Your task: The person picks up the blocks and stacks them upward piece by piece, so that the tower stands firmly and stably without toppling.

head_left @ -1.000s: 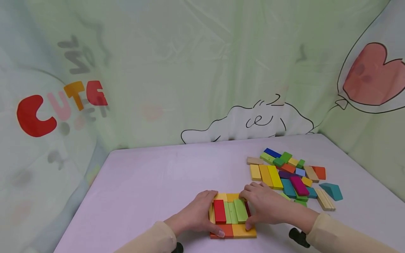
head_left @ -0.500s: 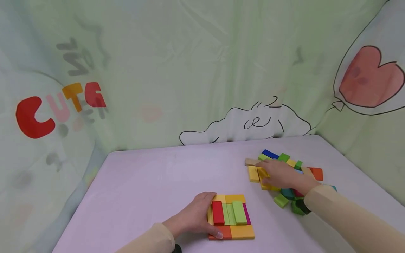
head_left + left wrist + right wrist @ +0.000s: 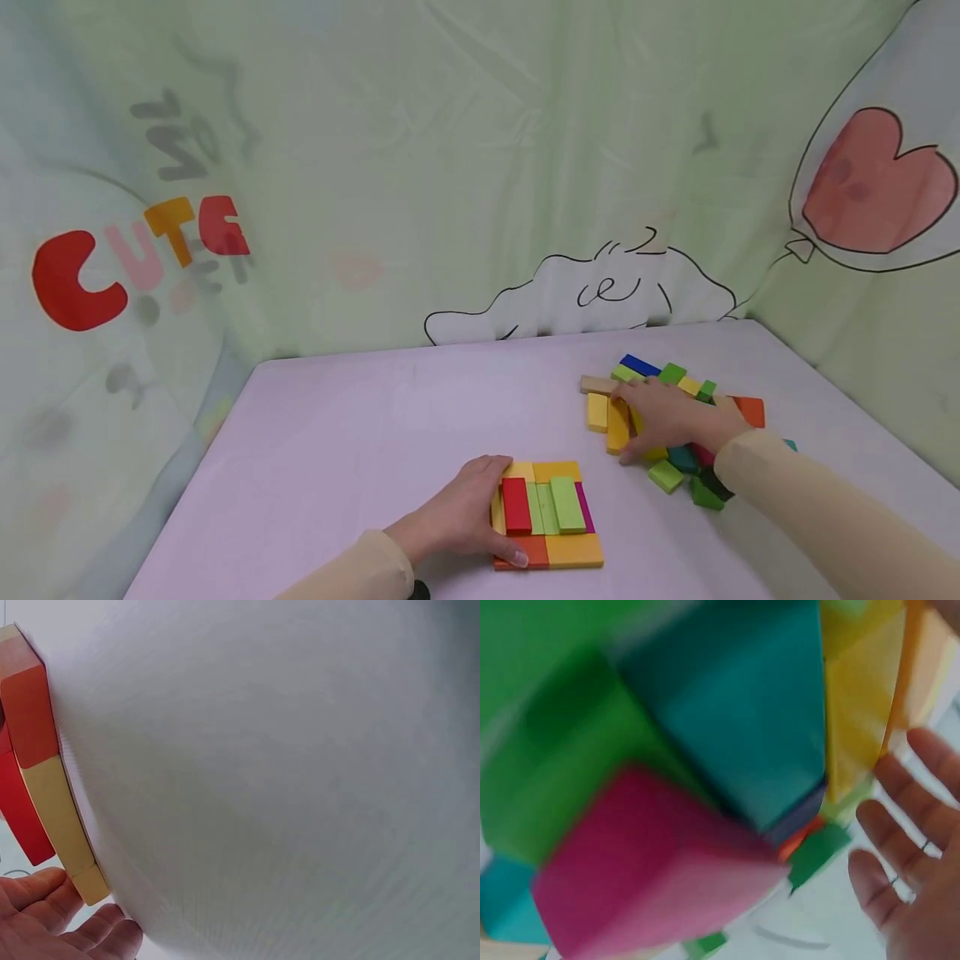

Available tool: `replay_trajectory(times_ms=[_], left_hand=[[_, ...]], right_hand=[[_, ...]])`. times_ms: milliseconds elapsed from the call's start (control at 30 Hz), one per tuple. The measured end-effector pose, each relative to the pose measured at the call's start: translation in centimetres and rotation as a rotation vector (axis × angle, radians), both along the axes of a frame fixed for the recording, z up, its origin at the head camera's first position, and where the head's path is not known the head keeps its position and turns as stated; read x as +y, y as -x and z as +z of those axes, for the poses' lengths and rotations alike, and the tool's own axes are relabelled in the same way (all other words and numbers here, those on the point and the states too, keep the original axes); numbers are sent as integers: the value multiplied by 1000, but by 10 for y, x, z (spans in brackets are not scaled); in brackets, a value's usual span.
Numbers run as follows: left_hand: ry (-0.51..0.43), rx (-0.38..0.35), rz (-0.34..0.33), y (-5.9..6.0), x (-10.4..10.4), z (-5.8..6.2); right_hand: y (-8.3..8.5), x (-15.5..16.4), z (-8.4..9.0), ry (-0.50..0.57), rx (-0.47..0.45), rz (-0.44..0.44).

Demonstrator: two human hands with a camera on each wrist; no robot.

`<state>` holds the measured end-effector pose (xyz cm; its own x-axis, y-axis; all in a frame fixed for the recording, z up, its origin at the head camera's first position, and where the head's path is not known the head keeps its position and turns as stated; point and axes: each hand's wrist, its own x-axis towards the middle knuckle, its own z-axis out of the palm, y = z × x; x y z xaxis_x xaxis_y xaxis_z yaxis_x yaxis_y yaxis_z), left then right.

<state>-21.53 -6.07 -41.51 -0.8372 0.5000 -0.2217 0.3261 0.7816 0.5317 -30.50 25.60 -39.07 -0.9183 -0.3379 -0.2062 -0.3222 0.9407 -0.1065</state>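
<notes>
My left hand spans the left side of a flat square of wooden blocks, thumb at the front edge, fingers at the back corner. A red block and a light green block lie raised on it. In the left wrist view, fingertips touch the end of the pale yellow side block. At the loose pile, my right hand pinches an orange-yellow block by its ends, fingers at the back and thumb at the front. The right wrist view is blurred.
The pile right of the square holds teal, magenta and green blocks, partly under my right hand. A pale yellow block and a bare wood block lie at its left edge. A printed cloth hangs behind the table.
My right hand has left the square and reached back to the pile. The orange-yellow block has shifted slightly left, away from the yellow one. My left hand has stayed at the square.
</notes>
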Motion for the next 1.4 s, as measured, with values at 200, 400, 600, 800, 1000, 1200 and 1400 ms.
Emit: replay_trajectory(times_ms=[200,400,600,800,1000,1200,1400], left_hand=[[1,-3,6,-1,-1,1],[3,-16,16,-1,-1,0],[0,-25,22,-2,-2,-3],[-27,-34,20,-2,-1,-4],[-38,-37,29,-1,-1,-2],[-51,-26,13,0,-1,-1],[-64,-19,11,0,-1,1]], right_hand=[[-20,-18,-1,-102,91,63],[-16,-13,2,-44,30,99],[-8,-12,-2,-38,44,154],[-9,-11,18,-50,83,154],[-28,-18,40,62,155,190],[-55,-43,29,191,144,313],[-64,-65,23,167,121,341]])
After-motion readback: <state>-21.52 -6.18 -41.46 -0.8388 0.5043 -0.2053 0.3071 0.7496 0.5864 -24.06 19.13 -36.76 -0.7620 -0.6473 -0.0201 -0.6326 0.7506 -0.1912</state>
